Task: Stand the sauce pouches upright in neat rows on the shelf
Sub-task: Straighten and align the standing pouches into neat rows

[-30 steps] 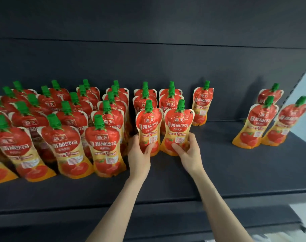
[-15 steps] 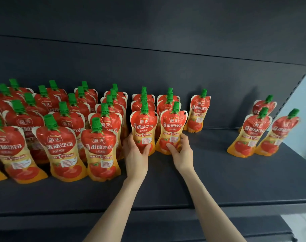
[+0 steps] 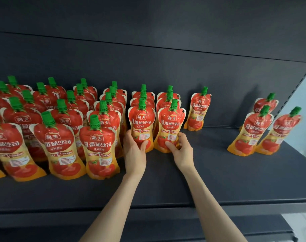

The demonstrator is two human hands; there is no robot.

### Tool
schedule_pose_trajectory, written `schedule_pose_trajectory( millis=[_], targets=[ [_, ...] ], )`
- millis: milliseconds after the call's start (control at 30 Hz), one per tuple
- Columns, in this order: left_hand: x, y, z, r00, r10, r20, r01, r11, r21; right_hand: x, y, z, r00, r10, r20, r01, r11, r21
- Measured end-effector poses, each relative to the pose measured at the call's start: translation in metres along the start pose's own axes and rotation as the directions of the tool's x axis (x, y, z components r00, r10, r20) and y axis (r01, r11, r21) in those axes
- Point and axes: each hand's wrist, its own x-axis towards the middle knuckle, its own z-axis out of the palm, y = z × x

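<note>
- The left hand [image 3: 134, 151] held the left pouch [image 3: 141, 122] low down, fingers curled round it; the right hand [image 3: 182, 151] gripped the right pouch [image 3: 171, 124] likewise.
- Both pouches, red and orange with green caps, stood upright mid-shelf [image 3: 218, 180], fronting two rows.
- Both grips matched those a second earlier.

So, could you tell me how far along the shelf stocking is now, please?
Mostly done: the rows on the left stand upright, several deep. In hand: the left hand grips one front pouch and the right hand grips the neighbouring front pouch, both upright on the shelf. Left: the lone pouch at the back and the three pouches far right stand apart from the rows.
</note>
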Motion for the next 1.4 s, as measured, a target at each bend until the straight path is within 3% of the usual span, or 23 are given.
schedule_pose_trajectory(
  millis=[933, 1133, 1400],
  targets=[
    [-0.008, 0.001, -0.005, 0.999, -0.044, 0.031, 0.041, 0.995, 0.086, -0.006, 0.001, -0.001, 1.000, 0.002, 0.019, -0.001, 0.997, -0.075],
    [-0.040, 0.011, -0.004, 0.990, 0.140, -0.008, -0.140, 0.990, 0.011, -0.031, 0.003, -0.039, 0.982, -0.051, -0.180, 0.024, 0.988, -0.151],
    [-0.073, 0.077, 0.080, 0.919, 0.295, 0.262, -0.230, 0.940, -0.252, -0.028, 0.018, -0.155, 0.903, -0.096, -0.418, 0.044, 0.990, -0.131]
  ],
)
